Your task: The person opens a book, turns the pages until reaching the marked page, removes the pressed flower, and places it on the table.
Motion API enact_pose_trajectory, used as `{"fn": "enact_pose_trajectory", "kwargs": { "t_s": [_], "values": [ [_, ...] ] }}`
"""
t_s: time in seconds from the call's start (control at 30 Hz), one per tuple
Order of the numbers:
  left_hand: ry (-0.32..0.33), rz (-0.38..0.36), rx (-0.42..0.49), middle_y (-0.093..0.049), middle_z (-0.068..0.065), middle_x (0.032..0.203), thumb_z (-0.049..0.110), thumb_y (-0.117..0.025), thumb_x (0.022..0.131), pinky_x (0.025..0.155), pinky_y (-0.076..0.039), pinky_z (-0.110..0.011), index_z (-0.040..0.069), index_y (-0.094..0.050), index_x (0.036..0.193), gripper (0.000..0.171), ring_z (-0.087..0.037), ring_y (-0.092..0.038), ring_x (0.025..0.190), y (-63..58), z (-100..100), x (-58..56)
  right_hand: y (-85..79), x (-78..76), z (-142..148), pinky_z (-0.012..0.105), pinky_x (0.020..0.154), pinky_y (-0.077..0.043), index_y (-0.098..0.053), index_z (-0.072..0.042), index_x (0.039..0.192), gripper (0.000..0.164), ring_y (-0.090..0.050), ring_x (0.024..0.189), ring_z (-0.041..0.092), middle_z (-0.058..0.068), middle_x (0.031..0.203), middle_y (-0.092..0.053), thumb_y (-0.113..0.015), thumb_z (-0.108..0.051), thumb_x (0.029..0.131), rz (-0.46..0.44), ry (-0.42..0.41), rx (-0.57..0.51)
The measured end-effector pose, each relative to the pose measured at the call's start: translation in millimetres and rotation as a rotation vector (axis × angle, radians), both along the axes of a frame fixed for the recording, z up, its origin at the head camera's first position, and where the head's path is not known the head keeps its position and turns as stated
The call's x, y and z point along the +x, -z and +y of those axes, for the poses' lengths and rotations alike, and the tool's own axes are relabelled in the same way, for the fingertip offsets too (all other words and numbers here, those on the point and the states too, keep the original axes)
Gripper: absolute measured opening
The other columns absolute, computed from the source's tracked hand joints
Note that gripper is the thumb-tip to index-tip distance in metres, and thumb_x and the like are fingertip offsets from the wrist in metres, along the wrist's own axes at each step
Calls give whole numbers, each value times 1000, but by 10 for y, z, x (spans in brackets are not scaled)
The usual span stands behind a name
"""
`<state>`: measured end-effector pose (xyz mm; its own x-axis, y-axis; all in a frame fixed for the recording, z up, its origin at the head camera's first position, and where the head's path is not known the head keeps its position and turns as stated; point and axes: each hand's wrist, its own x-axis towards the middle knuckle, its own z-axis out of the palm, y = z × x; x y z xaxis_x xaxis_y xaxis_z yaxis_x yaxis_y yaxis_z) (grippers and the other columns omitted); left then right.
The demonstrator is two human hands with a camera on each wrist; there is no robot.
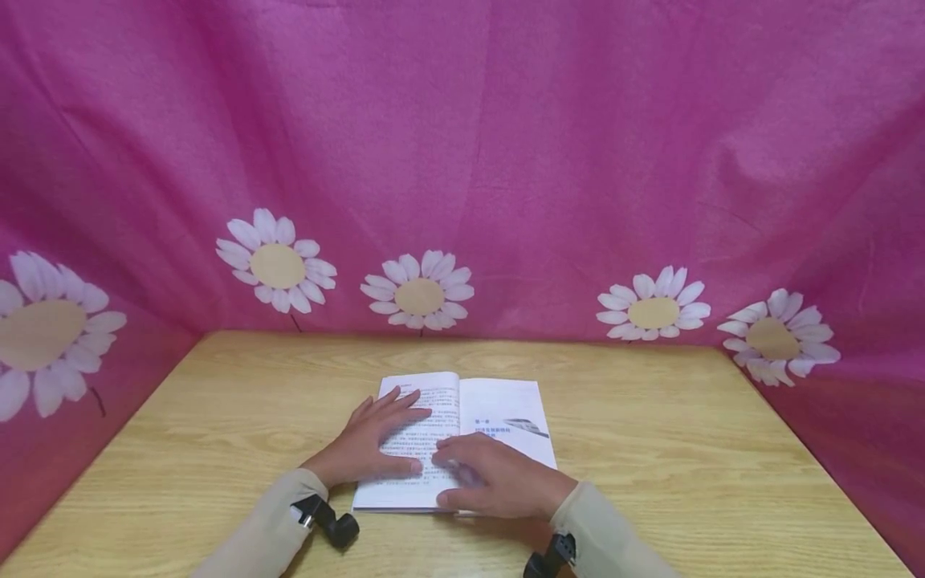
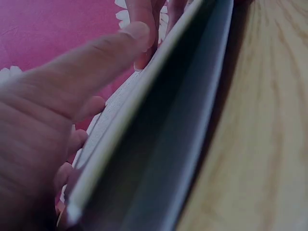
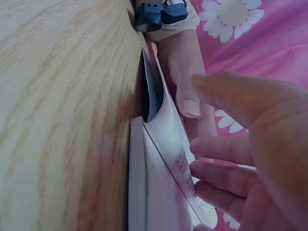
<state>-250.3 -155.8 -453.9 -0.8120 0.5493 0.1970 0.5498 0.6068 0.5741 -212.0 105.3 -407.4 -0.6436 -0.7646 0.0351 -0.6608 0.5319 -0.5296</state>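
Note:
An open book lies on the wooden table, its left page full of printed text and its right page showing a blue heading and a small grey picture. My left hand rests on the left page with fingers spread and straight. Over the lower middle of the book, near the fold, is my right hand, its fingers loosely bent and its fingertips at the left page. In the right wrist view the book shows edge-on, with nothing gripped between thumb and fingers. The left wrist view shows the left thumb along the page edge.
The light wooden table extends around the book. A pink cloth with white daisies hangs behind and at both sides. Each sleeved wrist carries a small black camera.

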Motion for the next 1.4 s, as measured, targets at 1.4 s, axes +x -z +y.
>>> {"fn": "enact_pose_trajectory", "kwargs": {
  "t_s": [1.4],
  "values": [
    [-35,-23,-122,-23,5,159,73,-64,74,114,4,-56,34,-44,144,83,-24,-10,148,-10,35,0,-20,-308,536,66,111,-1,-24,-17,154,117,-9,145,42,21,158,-15,-80,-63,63,-142,498,204]
  ]
}}
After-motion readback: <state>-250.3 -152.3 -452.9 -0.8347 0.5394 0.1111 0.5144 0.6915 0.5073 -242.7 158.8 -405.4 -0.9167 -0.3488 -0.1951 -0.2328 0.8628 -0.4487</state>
